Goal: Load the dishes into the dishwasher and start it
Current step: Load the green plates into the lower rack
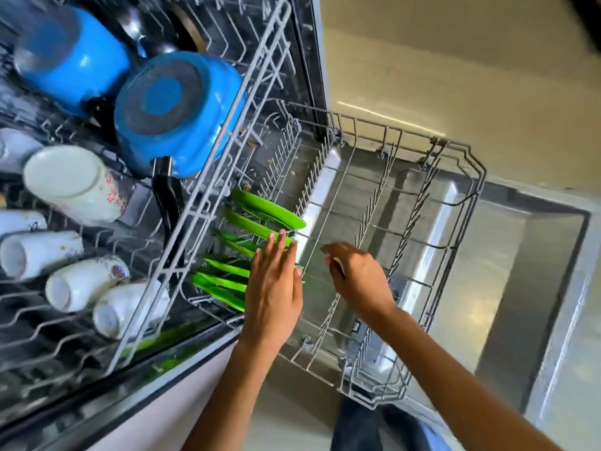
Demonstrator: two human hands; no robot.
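Several green plates [260, 219] stand on edge in the left part of the pulled-out lower rack [455, 203]. My left hand [276, 288] lies flat over the plates, fingers extended and touching their rims; no grip on a plate shows. My right hand [357, 275] hovers over the bare middle of the rack, fingers loosely curled, holding nothing I can see. The upper rack [208, 177] is pulled out above and holds two blue pots [175, 112] and several white cups [74, 183].
The open dishwasher door [507, 288] lies flat under the lower rack. A black pan handle [169, 203] hangs down by the upper rack's edge. Pale floor [455, 76] lies beyond the rack. My dark trouser leg [357, 428] shows at the bottom.
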